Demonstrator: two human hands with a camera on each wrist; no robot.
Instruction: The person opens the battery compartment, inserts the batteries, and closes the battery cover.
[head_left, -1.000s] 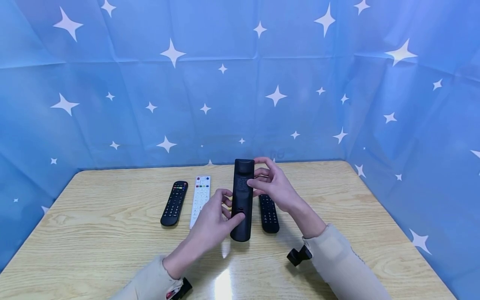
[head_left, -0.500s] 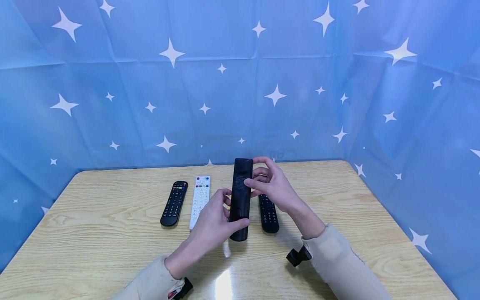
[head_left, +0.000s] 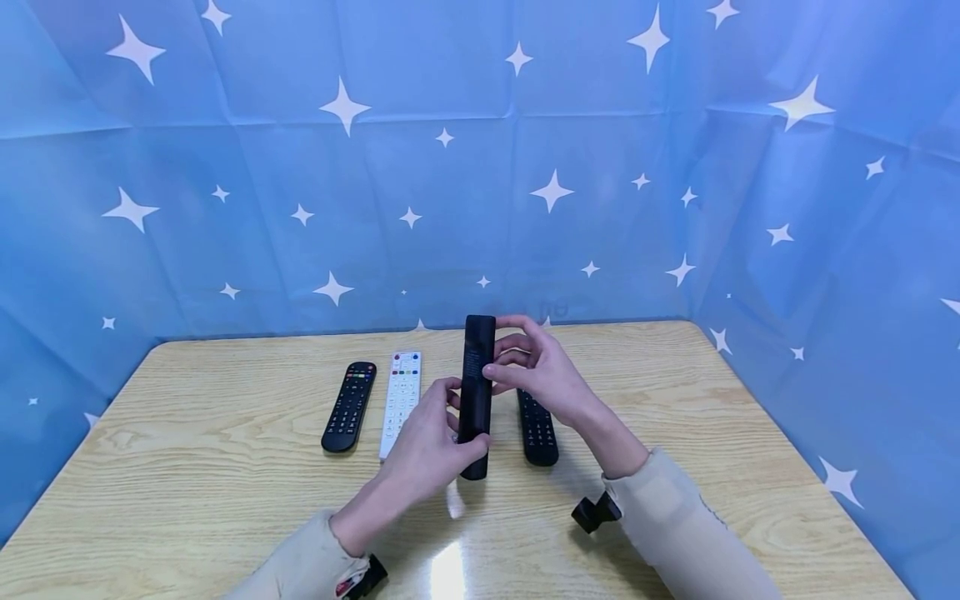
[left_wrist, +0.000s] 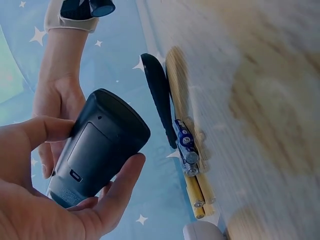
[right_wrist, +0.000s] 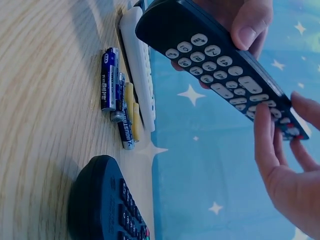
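Both hands hold a black remote control upright above the table, its back turned toward the head camera. My left hand grips its lower end, thumb on one side and fingers on the other. Near the top, my right hand pinches it between thumb and fingers. A battery cover with a small latch slot shows on the back in the left wrist view, in place. From the right wrist view the button side shows pale keys, with right fingertips over the far keys.
A black remote and a white remote lie to the left on the wooden table. Another black remote lies behind the right hand. Several blue and yellow batteries lie beside the white remote, hidden in the head view.
The held remote has turned about its long axis, looks narrower and has shifted slightly left. My left thumb has moved across its lower back. My right hand has followed slightly left.
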